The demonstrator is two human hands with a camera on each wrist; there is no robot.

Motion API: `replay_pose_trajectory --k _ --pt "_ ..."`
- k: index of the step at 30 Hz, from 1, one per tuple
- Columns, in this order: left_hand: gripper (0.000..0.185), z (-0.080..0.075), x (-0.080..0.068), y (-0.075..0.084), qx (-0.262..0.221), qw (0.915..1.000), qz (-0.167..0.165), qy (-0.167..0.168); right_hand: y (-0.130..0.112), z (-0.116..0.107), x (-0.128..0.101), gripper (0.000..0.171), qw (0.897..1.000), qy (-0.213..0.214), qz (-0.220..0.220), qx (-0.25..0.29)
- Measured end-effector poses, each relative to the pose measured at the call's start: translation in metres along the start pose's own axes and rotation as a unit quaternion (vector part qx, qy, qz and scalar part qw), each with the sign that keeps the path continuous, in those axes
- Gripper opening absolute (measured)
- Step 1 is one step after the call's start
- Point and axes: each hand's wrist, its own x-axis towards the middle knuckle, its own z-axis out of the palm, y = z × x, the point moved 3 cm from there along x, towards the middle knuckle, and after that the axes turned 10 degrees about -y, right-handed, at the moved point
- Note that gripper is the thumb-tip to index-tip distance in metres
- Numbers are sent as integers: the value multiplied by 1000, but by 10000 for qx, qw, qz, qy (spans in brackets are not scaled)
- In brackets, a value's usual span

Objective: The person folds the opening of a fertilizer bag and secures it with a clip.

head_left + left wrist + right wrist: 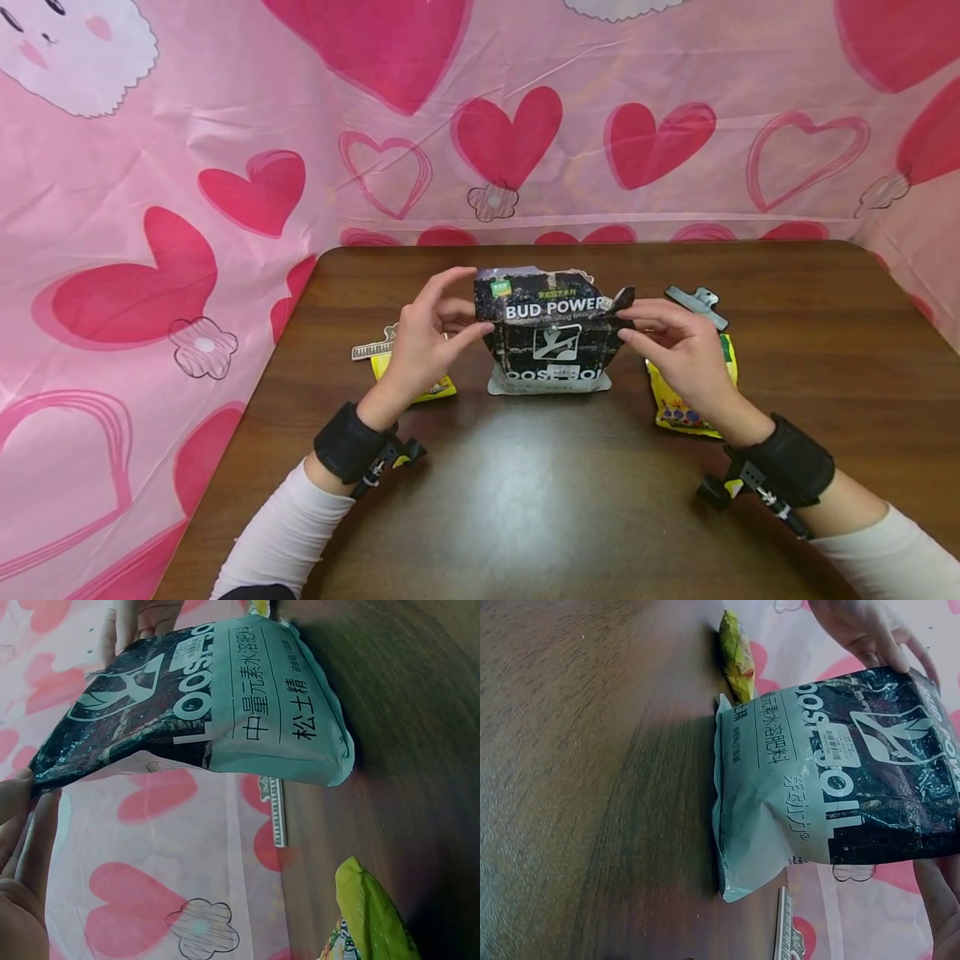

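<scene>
A black and pale green pouch [553, 333] printed BUD POWER stands upright on the brown table [525, 500]. My left hand [480, 302] pinches its upper left edge between thumb and fingers. My right hand [622, 323] pinches the upper right corner, where a small dark flap [624, 297] sticks out. The left wrist view shows the pouch [210, 712] lying across the frame, with my left fingers [22, 847] at its corner. In the right wrist view the pouch [832, 780] has my right fingers [941, 900] below it.
A yellow packet [423, 385] lies under my left hand and another yellow packet [686, 408] under my right. A white toothed strip [371, 348] lies at the left, a grey clip [697, 304] at the right. A pink heart-print cloth [225, 167] surrounds the table.
</scene>
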Motion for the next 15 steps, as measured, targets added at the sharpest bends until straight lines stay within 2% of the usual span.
replay_pose_trajectory --k 4,10,15 --pt "59 0 -2 3 259 9991 348 23 -2 0 0 25 10000 -15 34 -54" --pt "21 0 -2 4 436 9956 829 -94 -4 1 1 26 9995 -89 -255 -159" --pt "17 1 -2 5 376 9943 986 -167 -6 2 1 28 9975 -110 -477 -509"
